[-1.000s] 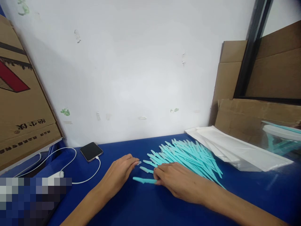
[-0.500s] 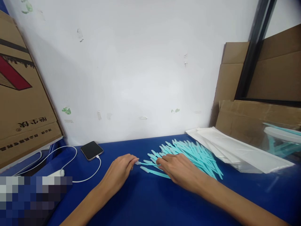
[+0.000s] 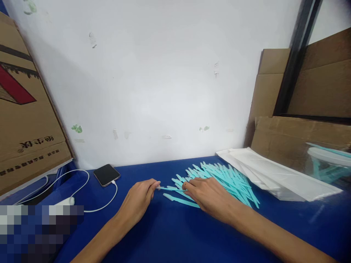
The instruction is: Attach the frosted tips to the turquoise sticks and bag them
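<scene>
Between my two hands a thin turquoise stick (image 3: pixel 172 189) with a pale tip lies level. My left hand (image 3: pixel 141 197) pinches its pale left end between thumb and fingers. The fingers of my right hand (image 3: pixel 204 193) are closed on its right end. Just below, a loose turquoise stick (image 3: pixel 179 199) rests on the blue table, its right end under my right hand. Behind and beyond that hand spreads a pile of turquoise sticks (image 3: pixel 230 179) with whitish tips, partly covered by it.
A phone (image 3: pixel 106 175) with a white cable lies at the back left, near a cardboard box (image 3: pixel 30 120). Clear plastic bags (image 3: pixel 274 171) lie to the right, beside a clear tub (image 3: pixel 329 164) holding turquoise pieces. The wall stands behind the blue table (image 3: pixel 164 233).
My left hand has shifted slightly left, its fingers covering more of the pale tip. The held stick has turned a little and looks thinner. My right hand has hardly moved.
</scene>
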A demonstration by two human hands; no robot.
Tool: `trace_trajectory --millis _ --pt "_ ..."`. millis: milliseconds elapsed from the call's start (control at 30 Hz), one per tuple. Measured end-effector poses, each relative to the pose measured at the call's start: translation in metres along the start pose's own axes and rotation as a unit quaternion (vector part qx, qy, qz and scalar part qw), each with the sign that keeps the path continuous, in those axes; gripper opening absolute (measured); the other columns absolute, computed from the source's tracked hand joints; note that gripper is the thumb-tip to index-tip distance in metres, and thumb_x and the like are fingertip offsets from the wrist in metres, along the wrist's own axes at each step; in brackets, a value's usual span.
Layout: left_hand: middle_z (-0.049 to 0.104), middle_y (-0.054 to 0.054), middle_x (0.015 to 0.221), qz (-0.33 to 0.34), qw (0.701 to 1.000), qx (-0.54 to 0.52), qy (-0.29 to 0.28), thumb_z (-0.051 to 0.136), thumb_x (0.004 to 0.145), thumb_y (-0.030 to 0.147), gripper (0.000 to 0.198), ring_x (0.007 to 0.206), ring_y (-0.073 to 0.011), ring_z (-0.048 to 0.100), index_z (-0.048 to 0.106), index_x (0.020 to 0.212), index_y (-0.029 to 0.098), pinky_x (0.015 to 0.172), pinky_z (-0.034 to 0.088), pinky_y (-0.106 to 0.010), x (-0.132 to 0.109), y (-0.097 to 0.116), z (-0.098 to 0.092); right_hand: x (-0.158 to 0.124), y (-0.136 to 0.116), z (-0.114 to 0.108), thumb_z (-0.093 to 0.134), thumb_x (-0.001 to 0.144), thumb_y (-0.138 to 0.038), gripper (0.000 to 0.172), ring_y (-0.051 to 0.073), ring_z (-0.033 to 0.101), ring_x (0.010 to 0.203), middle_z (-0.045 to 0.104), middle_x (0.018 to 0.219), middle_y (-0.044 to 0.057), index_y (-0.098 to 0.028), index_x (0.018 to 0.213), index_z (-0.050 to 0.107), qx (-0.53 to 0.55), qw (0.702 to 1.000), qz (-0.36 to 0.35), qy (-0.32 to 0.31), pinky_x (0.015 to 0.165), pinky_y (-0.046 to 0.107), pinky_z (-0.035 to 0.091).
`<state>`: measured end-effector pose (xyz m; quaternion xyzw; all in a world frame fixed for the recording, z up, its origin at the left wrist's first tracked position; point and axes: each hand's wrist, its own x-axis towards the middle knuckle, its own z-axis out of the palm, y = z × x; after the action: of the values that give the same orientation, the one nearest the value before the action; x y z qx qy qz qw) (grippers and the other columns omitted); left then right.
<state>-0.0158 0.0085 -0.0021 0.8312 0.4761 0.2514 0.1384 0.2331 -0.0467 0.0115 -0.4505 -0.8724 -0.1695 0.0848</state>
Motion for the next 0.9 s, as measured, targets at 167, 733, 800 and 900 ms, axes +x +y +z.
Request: trace_trajectory --millis 167,733,800,900 --pt "0.053 0.004 0.063 0.026 1.000 -0.006 0.007 0.031 0.103 0.048 0.044 0.059 -0.0153 0.051 0.049 0.072 0.022 0.060 0.030 -0.028 0.001 -0.004 0.004 0.000 0.001 0.002 0.049 0.099 -0.019 0.009 0.014 0.058 0.066 0.066 0.077 0.003 -0.019 0.096 0.056 -0.005 1.000 -0.001 -0.003 0.054 0.025 0.027" --pt "0.048 0.006 0.062 0.046 0.995 -0.089 -0.026 0.032 0.104 0.047 0.044 0.058 -0.0127 0.044 0.057 0.078 0.022 0.059 0.031 -0.026 -0.007 0.014 0.006 -0.004 -0.023 0.001 0.042 0.099 -0.028 0.015 0.012 0.051 0.055 0.063 0.072 -0.002 -0.022 0.088 0.051 0.091 0.995 -0.026 -0.001 0.051 0.031 0.016" --pt "0.053 0.005 0.067 0.061 0.995 -0.068 -0.029 0.031 0.104 0.045 0.043 0.062 -0.0134 0.047 0.057 0.079 0.022 0.062 0.032 -0.026 -0.007 0.014 0.007 -0.004 -0.024 0.000 0.047 0.095 -0.028 0.012 0.011 0.052 0.058 0.062 0.072 -0.003 -0.022 0.085 0.050 0.117 0.993 -0.032 -0.003 0.051 0.030 0.017" --pt "0.062 0.003 0.076 0.082 0.996 -0.020 -0.030 0.030 0.105 0.041 0.040 0.069 -0.0149 0.054 0.058 0.083 0.023 0.066 0.034 -0.027 -0.008 0.012 0.008 -0.005 -0.025 0.000 0.050 0.094 -0.030 0.012 0.011 0.054 0.064 0.063 0.076 -0.004 -0.022 0.085 0.051 0.148 0.988 -0.034 -0.005 0.054 0.029 0.020"
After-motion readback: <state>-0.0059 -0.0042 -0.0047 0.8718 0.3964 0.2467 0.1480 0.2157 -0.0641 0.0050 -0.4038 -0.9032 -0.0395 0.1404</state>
